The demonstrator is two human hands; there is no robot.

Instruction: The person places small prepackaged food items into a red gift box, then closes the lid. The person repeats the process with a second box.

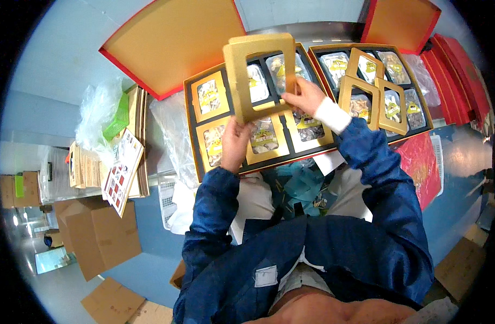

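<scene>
My left hand [237, 143] pinches the lower left corner of a gold cardboard window frame [238, 81], and my right hand [308, 97] grips its right side. The frame is held up over a shallow gift box [189, 127] with a black compartment insert. Sealed clear packs of dried food lie in the compartments. Gold frames surround several packs, such as the upper left pack [208, 96]. Through the held frame's window shows a bare pack [256, 82]; another pack [285, 69] is partly covered by the frame's right bar. The held frame hides part of the insert.
A second gift box [428, 116] stands at right, with loose gold frames [359, 92] on its packs. Behind rise open lids [174, 43]. Red lids [450, 81] are stacked at far right. Cardboard, plastic bags and a printed sheet [123, 171] are on the left.
</scene>
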